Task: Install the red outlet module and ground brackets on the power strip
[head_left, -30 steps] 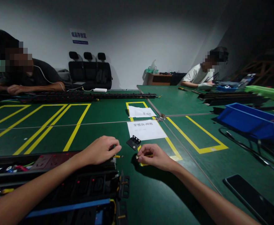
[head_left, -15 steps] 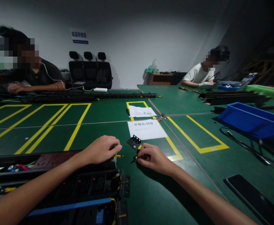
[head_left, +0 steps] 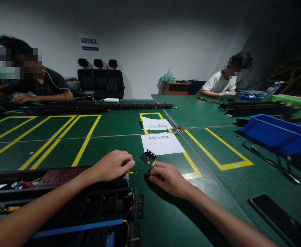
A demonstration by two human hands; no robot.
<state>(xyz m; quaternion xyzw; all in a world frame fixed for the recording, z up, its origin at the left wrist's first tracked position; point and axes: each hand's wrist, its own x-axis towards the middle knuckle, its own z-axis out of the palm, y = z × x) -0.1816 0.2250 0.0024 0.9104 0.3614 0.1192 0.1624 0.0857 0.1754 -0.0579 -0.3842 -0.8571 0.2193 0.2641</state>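
My left hand [head_left: 116, 165] rests over the end of a black power strip housing [head_left: 63, 175], its fingers curled; what they hold, if anything, is hidden. A yellow wire with a metal terminal [head_left: 132, 173] sticks out just below its fingertips. To the right, my right hand [head_left: 167, 176] is closed in a pinch at the green table, around a small dark part [head_left: 147, 174] that is mostly covered by the fingers. Just behind it lies a black perforated bracket [head_left: 148, 157], partly on a white paper sheet [head_left: 163, 143].
More black strips [head_left: 109, 193] lie at the lower left. At the right are a blue bin [head_left: 276, 133], black cables [head_left: 274, 164] and a phone [head_left: 281, 218]. Two people sit across the table, behind further strips [head_left: 140, 106].
My right hand has turned slightly and lowered, and its fingers now cover more of the small dark part. My left hand keeps its pose; the view has shifted a little.
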